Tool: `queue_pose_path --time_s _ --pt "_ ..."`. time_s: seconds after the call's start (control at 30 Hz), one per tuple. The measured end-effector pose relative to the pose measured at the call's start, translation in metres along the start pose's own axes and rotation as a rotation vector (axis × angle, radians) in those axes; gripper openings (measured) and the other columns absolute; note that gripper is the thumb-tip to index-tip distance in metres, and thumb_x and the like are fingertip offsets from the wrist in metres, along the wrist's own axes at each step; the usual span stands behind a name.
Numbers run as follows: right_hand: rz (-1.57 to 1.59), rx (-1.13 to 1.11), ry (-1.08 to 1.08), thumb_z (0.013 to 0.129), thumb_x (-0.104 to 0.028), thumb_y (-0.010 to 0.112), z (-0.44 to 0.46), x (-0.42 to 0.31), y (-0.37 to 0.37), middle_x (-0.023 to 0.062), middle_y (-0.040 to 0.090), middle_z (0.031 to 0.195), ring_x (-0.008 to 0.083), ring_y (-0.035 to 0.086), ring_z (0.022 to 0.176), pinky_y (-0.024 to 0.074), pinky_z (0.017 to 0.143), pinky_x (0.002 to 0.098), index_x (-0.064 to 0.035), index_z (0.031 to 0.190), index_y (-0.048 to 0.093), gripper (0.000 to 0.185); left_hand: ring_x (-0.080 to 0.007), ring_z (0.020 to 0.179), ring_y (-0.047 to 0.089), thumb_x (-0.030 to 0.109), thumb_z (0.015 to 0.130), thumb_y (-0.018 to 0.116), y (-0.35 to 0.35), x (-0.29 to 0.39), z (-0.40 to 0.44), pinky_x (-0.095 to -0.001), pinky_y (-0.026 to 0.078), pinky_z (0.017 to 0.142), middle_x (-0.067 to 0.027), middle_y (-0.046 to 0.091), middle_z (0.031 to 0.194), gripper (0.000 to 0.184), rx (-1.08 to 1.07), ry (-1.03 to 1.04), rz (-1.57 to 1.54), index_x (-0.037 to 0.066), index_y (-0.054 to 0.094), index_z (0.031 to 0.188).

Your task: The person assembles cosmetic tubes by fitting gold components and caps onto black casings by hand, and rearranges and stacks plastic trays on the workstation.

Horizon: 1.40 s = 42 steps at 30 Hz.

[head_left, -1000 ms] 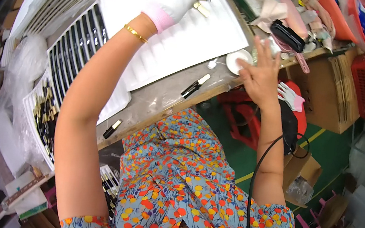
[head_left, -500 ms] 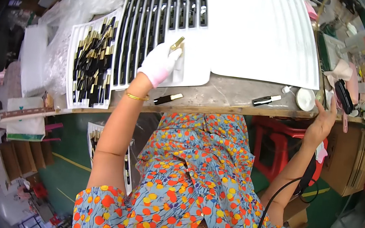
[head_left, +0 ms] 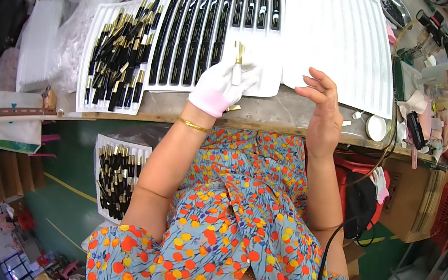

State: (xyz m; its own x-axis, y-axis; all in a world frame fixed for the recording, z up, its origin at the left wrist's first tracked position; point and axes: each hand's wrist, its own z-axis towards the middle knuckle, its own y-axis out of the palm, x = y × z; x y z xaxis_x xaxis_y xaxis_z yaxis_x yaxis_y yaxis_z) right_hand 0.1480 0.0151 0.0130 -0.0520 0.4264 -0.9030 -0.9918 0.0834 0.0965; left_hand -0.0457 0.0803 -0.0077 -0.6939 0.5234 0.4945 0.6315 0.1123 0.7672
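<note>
My left hand [head_left: 225, 85], in a white glove with a pink cuff, is closed around a small gold-coloured cosmetic tube [head_left: 239, 53] that points up from the fingers. My bare right hand [head_left: 325, 105] hangs over the table's front part with fingers spread and nothing visible in them. Beyond the left hand lies a white ribbed tray [head_left: 271, 83] holding rows of black tubes [head_left: 195, 38]. A gold-ended piece [head_left: 233, 107] on the table is partly covered by the gloved hand. The right hand is nearest to a blank white ribbed tray [head_left: 350, 54].
On the left, a smaller tray [head_left: 88, 58] carries a heap of black and gold tubes [head_left: 123, 57]. A round white dish [head_left: 375, 128] sits at the right, beside assorted clutter. Below table height, another tube-filled tray [head_left: 117, 179] and a red stool [head_left: 345, 174] flank my lap.
My right hand has come left from beside the white dish to the middle of the table. My left hand still holds the gold tube, now more upright. The camera view has shifted.
</note>
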Motion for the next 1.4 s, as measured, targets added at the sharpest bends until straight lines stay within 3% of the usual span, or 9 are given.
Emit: queue_pose_path --time_s 0.2,0.3,0.5,0.63,0.7,0.73,1.1,1.2,1.4 --pt "0.075 -0.031 0.058 0.095 -0.03 0.027 0.001 0.002 0.017 0.0156 0.045 0.119 0.023 0.046 0.104 0.0319 0.094 0.0368 0.0048 0.09 0.063 0.051 -0.0075 0.052 0.049 0.033 0.094 0.036 -0.015 -0.002 -0.007 -0.0153 0.038 0.043 -0.0039 0.059 0.076 0.038 -0.133 0.124 0.118 0.002 0.048 0.112" --pt "0.098 -0.029 0.094 0.095 -0.029 0.027 -0.001 0.003 0.021 0.0152 0.045 0.119 0.0222 0.047 0.102 0.0326 0.094 0.036 0.0048 0.09 0.063 0.05 -0.0099 0.059 0.054 0.03 0.094 0.038 -0.024 0.006 -0.008 -0.0192 0.043 0.051 -0.0063 0.06 0.083 0.037 -0.407 0.083 0.156 0.0 0.049 0.112" --pt "0.127 -0.074 0.126 0.094 -0.03 0.03 0.0 0.004 0.029 0.0143 0.044 0.12 0.0218 0.046 0.103 0.0332 0.092 0.0352 0.0047 0.091 0.063 0.048 -0.0175 0.088 0.059 0.024 0.093 0.04 -0.01 0.0 -0.013 -0.0296 0.047 0.081 -0.013 0.058 0.102 0.038 -0.19 0.262 0.342 -0.004 0.043 0.118" --pt "-0.061 -0.188 -0.009 0.092 -0.036 0.034 -0.002 0.01 0.034 0.014 0.039 0.126 0.0236 0.039 0.112 0.0304 0.093 0.0367 -0.0034 0.095 0.066 0.045 -0.0114 0.073 0.057 0.026 0.094 0.039 -0.008 -0.001 -0.016 -0.023 0.049 0.066 -0.0097 0.057 0.095 0.036 -0.116 0.236 0.236 -0.003 0.045 0.115" --pt "-0.132 -0.224 -0.048 0.091 -0.038 0.035 -0.002 0.012 0.036 0.014 0.037 0.128 0.0246 0.037 0.115 0.0291 0.093 0.0374 -0.0066 0.096 0.066 0.044 -0.0049 0.056 0.048 0.028 0.094 0.037 -0.014 0.01 -0.018 -0.0157 0.041 0.048 -0.0056 0.055 0.086 0.035 -0.42 -0.097 0.03 -0.001 0.047 0.111" --pt "-0.165 -0.232 -0.082 0.091 -0.039 0.035 -0.003 0.013 0.037 0.0147 0.036 0.13 0.0258 0.035 0.117 0.0282 0.093 0.0379 -0.009 0.097 0.067 0.044 -0.0017 0.047 0.037 0.03 0.095 0.036 -0.011 0.004 -0.022 -0.0123 0.031 0.039 -0.0022 0.052 0.077 0.034 -0.161 -0.064 0.131 0.0 0.048 0.107" --pt "-0.522 -0.317 -0.44 0.09 -0.038 0.04 0.003 0.017 0.047 0.0171 0.034 0.134 0.0323 0.03 0.124 0.0212 0.101 0.0408 -0.0146 0.101 0.067 0.038 -0.0123 0.076 0.059 0.018 0.09 0.046 -0.026 -0.004 -0.016 -0.0205 0.047 0.051 -0.0119 0.058 0.099 0.035 -0.382 -0.107 -0.078 -0.002 0.043 0.119" --pt "-0.521 -0.343 -0.389 0.09 -0.041 0.037 -0.002 0.017 0.047 0.0171 0.035 0.135 0.0329 0.027 0.126 0.0201 0.102 0.0413 -0.014 0.098 0.068 0.043 -0.0122 0.073 0.058 0.018 0.091 0.044 -0.034 -0.008 -0.011 -0.0206 0.045 0.048 -0.0126 0.058 0.099 0.034 -0.39 -0.137 -0.098 0.001 0.043 0.12" --pt "0.313 -0.246 0.204 0.091 -0.049 0.019 -0.004 0.013 0.046 0.0174 0.029 0.138 0.032 0.02 0.13 0.0135 0.105 0.0432 -0.0128 0.095 0.069 0.062 -0.008 0.056 0.048 0.016 0.092 0.04 -0.015 -0.009 -0.02 -0.0177 0.037 0.041 -0.0096 0.056 0.088 0.029 -0.258 -0.214 -0.163 -0.001 0.044 0.116"
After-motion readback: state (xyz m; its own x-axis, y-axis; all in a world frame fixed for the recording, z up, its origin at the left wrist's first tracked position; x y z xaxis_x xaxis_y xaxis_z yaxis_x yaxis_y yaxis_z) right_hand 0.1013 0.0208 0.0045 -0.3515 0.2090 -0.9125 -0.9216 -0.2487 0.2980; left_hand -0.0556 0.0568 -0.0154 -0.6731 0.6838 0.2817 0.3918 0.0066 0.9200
